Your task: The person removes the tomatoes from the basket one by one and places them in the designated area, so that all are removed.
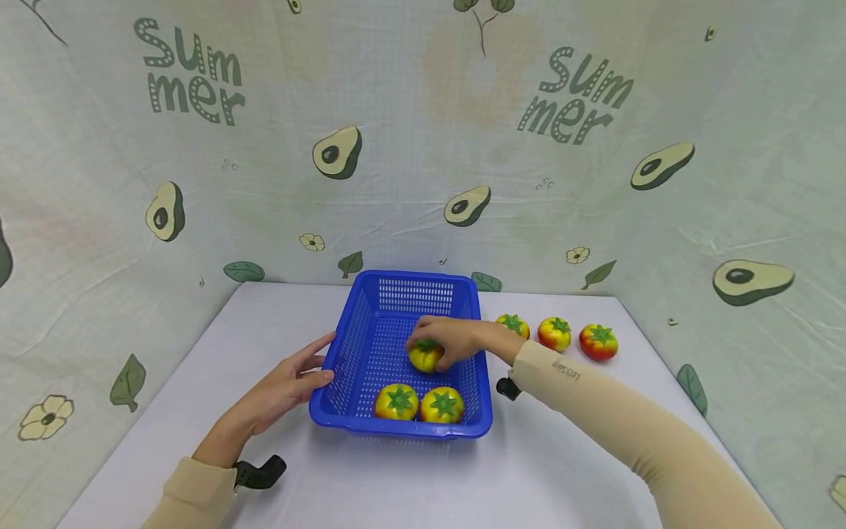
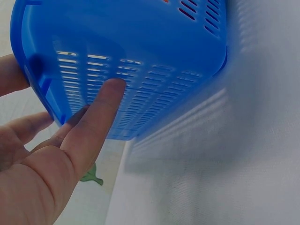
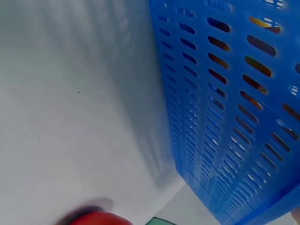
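Note:
My right hand [image 1: 449, 340] reaches into the blue plastic basket [image 1: 483, 382] and grips a yellow tomato [image 1: 426, 358] with a green leafy top, close over the basket's floor. Two more such tomatoes, one on the left [image 1: 396, 402] and one on the right [image 1: 443, 405], sit side by side at the basket's near end. My left hand [image 1: 286, 386] rests against the basket's left side, fingers fairly straight. In the left wrist view one finger [image 2: 96, 124] lies along the slotted outer wall [image 2: 140, 47]. The right wrist view has the slotted wall [image 3: 234, 93] hiding the held tomato.
Right of the basket, three red-and-yellow tomatoes stand in a row on the white table: one partly behind my right forearm [image 1: 512, 324], a middle one [image 1: 554, 334] and a redder one [image 1: 598, 342]. A printed cloth [image 1: 410, 147] hangs behind and at the sides.

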### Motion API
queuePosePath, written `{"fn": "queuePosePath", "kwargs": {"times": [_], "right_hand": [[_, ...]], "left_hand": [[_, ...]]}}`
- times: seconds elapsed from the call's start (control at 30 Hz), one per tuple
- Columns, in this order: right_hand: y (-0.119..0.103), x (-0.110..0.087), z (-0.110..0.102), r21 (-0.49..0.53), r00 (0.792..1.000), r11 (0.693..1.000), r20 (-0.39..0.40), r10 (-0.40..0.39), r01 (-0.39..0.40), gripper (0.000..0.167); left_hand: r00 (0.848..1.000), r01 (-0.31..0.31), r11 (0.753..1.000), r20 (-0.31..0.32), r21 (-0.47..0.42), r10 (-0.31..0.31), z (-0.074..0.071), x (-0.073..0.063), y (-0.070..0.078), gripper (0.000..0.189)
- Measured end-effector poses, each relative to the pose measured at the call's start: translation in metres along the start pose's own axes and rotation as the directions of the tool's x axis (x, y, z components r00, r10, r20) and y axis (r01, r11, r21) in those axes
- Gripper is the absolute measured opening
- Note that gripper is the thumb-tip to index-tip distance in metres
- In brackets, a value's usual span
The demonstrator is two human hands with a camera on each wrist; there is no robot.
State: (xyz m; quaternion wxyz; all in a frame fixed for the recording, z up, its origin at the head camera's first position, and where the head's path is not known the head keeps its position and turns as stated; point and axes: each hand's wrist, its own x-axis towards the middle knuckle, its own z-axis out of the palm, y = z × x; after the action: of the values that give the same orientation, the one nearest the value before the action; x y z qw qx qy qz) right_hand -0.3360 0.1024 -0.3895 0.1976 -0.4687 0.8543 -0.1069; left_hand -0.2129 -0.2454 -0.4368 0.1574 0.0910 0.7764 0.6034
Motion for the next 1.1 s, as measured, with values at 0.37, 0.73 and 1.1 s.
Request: {"fn": "queuePosePath", "kwargs": {"times": [0.37,0.73,1.1], "right_hand": [[-0.003,-0.002,-0.002,-0.027,1.000,1.000,0.004,0.003,-0.003,0.052],[0.001,-0.012,-0.020,-0.045,0.998,0.998,-0.040,-0.050,0.049,0.052],[0.005,-0.031,-0.043,-0.028,0.992,0.999,-0.123,-0.025,0.022,0.051]], "left_hand": [[1.000,-0.006,1.000,0.007,-0.012,0.006,0.000,0.000,0.001,0.079],[1.000,-0.004,1.000,-0.006,-0.002,0.004,0.002,0.000,0.002,0.079],[1.000,0.006,1.000,-0.030,-0.001,-0.006,0.003,0.000,0.001,0.078]]}}
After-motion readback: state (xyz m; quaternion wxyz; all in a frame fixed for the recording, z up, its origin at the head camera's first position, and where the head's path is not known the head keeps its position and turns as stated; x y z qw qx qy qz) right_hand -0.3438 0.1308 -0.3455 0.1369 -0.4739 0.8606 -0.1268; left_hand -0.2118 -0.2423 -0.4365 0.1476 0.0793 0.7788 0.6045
